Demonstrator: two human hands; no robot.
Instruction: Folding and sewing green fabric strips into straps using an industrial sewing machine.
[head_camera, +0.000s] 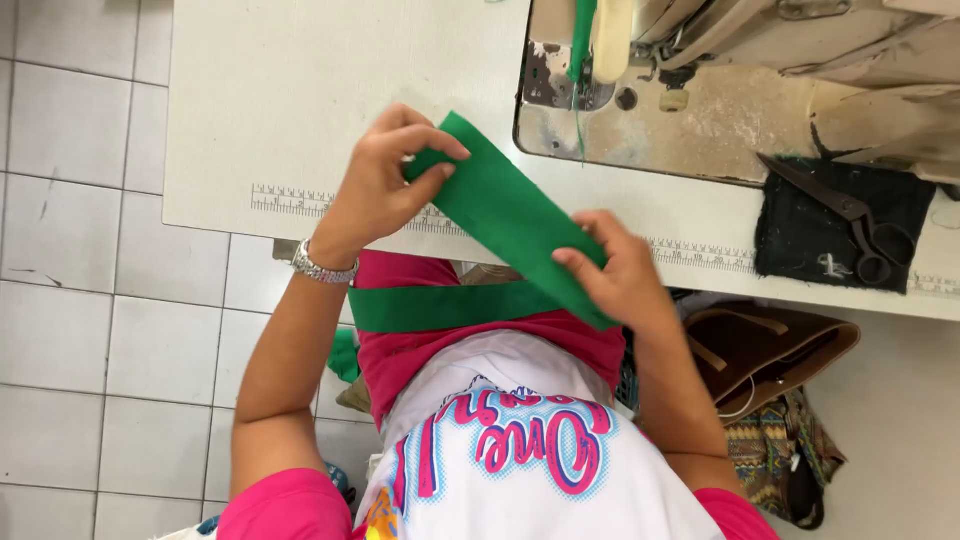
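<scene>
A green cloth strip (510, 215) is pinched by both hands, left hand (385, 185) at its far end, right hand (620, 275) nearer, above the tabletop (300, 100).

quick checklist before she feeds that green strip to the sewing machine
1. Left hand pinching the far end of the green fabric strip: ok.
2. Right hand gripping the near end: ok.
3. Strip flat, no twist between the hands: ok.
4. Strip at the sewing machine needle: not ok, it is held short of it.
5. Scissors out of the way on the dark cloth pad: ok.
6. Needle threaded: cannot tell.
</scene>
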